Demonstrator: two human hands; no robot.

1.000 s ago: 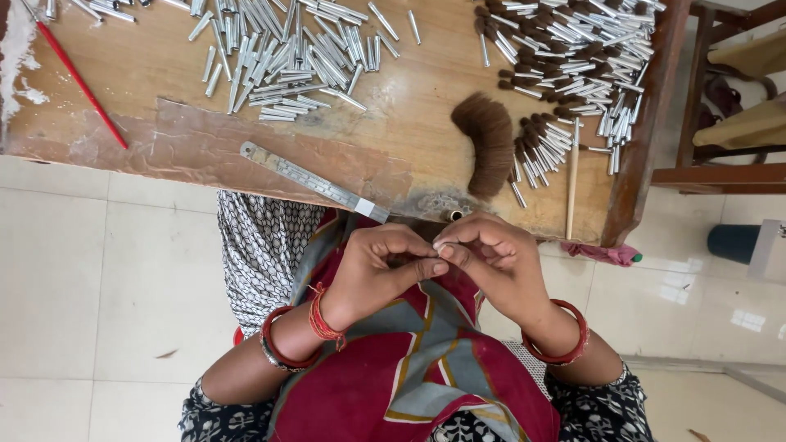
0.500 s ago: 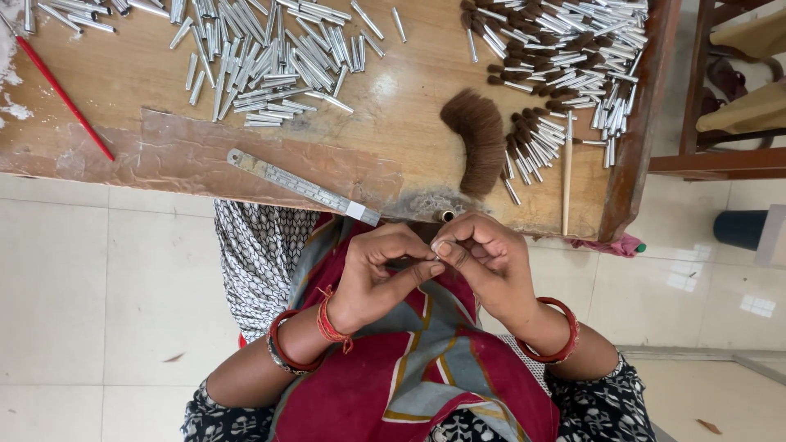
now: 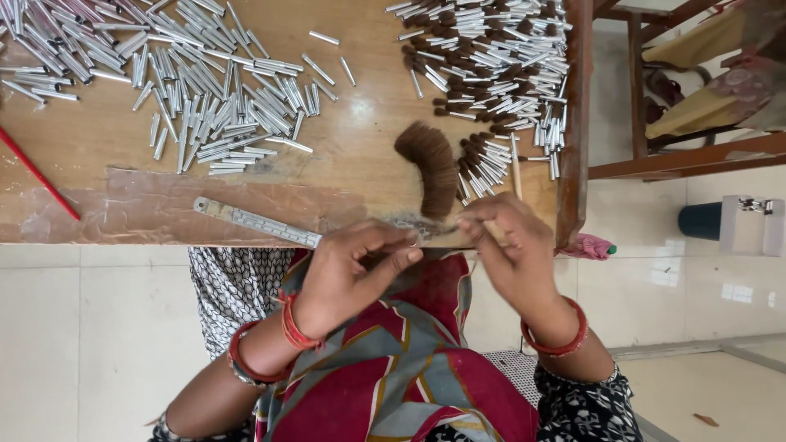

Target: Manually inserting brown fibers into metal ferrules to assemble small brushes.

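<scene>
Both hands sit at the near edge of the wooden table (image 3: 368, 176), fingertips drawn together over a small grey-brown tuft of bristle (image 3: 409, 225) lying right at that edge. Left hand (image 3: 352, 274) has thumb and fingers curled in toward the tuft, prob. pinching something thin, but what it grips is too small to make out. Right hand (image 3: 512, 250) is blurred, fingers bent, tips at the table edge just right of the tuft; can't tell if it's closed on anything. Metal ruler (image 3: 258, 223) lies flat along the table's near edge, left of the left hand, one end almost touching it. Dark brown fan of bristle (image 3: 430, 164) lies on the table just beyond the hands. Right part of the table, beyond that fan: heap of short metal tubes w/ brown bristle tips (image 3: 491, 57). Left-centre of the table: spread of plain silver tubes (image 3: 213, 90). Red stick (image 3: 37, 176) lies slantwise at the table's far left. Red bangles show on both wrists.
</scene>
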